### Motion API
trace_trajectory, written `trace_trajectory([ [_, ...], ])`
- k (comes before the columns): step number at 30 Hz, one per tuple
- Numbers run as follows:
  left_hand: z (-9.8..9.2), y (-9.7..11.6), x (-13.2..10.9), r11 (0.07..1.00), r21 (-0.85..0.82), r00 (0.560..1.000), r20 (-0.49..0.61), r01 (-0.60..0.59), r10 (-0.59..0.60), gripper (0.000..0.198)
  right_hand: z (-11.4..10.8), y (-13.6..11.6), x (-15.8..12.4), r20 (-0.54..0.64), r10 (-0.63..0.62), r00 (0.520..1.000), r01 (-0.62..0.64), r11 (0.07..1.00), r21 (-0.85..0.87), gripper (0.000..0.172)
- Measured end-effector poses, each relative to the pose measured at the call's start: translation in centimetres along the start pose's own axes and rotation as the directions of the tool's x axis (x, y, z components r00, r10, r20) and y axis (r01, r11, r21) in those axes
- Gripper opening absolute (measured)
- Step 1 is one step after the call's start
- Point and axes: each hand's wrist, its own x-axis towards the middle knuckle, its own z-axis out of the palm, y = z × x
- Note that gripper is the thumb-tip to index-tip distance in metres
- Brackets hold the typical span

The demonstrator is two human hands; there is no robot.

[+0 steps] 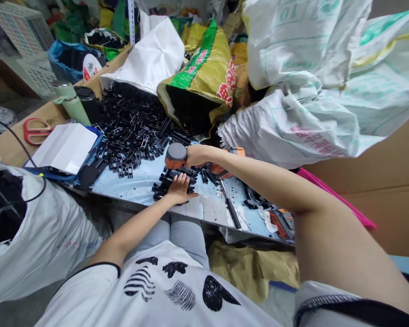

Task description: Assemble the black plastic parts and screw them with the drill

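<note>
My right hand [197,155] is closed around the grip of an orange and grey cordless drill [176,156]. The drill's round grey end faces up, over a row of black slotted parts [167,182] on the blue worktop [126,184]. What lies under the drill's body is hidden. Below the drill, my left hand [179,187] lies across that row, fingers stretched over the parts and thumb out to the right. A large heap of similar small black parts [136,131] spreads behind and to the left.
A hammer-like tool with a black handle [232,211] and an orange-black tool [281,223] lie to the right. Left are red scissors [37,131], white paper [63,147] and a green bottle [70,102]. A yellow-green sack [201,77] and white sacks [286,122] crowd the back.
</note>
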Motion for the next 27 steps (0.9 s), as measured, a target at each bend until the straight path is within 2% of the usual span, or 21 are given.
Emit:
trace_trajectory([
  [2, 0.0, 0.2, -1.2, 1.0, 0.008, 0.999, -0.023, -0.026, 0.026, 0.093, 0.2, -0.2, -0.5, -0.032, -0.066, 0.997, 0.065, 0.998, -0.013, 0.031],
  [4, -0.1, 0.3, -2.1, 0.999, 0.025, 0.997, -0.057, -0.045, 0.046, 0.092, 0.3, -0.6, -0.9, -0.003, -0.109, 0.994, 0.109, 0.994, -0.004, 0.031],
  [8, -0.3, 0.4, -2.4, 0.999, 0.035, 0.998, -0.046, -0.034, 0.036, 0.087, 0.6, -1.8, -0.6, 0.096, -0.124, 0.988, 0.125, 0.992, -0.002, 0.029],
  [11, -0.2, 0.3, -2.4, 0.998, 0.037, 0.997, -0.047, -0.054, 0.055, 0.087, 1.2, -2.5, -0.2, 0.117, -0.122, 0.986, 0.127, 0.991, -0.037, 0.029],
  [13, -0.1, 0.3, -2.4, 0.998, 0.029, 0.996, -0.059, -0.062, 0.064, 0.086, 1.5, -2.7, -0.4, 0.086, -0.128, 0.988, 0.135, 0.988, -0.081, 0.029],
  [16, 0.1, 0.3, -2.5, 0.999, 0.012, 0.996, -0.077, -0.046, 0.047, 0.083, 1.7, -3.0, -1.8, -0.022, -0.147, 0.989, 0.141, 0.975, -0.17, 0.031],
  [18, 0.1, 0.3, -2.6, 0.999, -0.004, 0.998, -0.056, -0.033, 0.033, 0.084, 1.5, -3.4, -3.1, -0.043, -0.147, 0.988, 0.137, 0.973, -0.185, 0.033],
  [21, 0.0, 0.2, -2.5, 0.999, -0.032, 1.0, 0.012, -0.008, 0.009, 0.09, 1.0, -4.8, -4.5, 0.03, -0.178, 0.984, 0.18, 0.973, -0.147, 0.031],
  [23, -0.1, 0.2, -2.4, 0.999, -0.042, 0.999, 0.038, 0.007, -0.006, 0.091, 0.9, -5.9, -4.6, 0.069, -0.205, 0.976, 0.212, 0.969, -0.125, 0.031],
  [27, -0.3, 0.3, -2.2, 1.0, -0.027, 0.999, 0.031, -0.011, 0.011, 0.088, 1.3, -7.3, -3.8, 0.076, -0.168, 0.983, 0.176, 0.979, -0.106, 0.035],
])
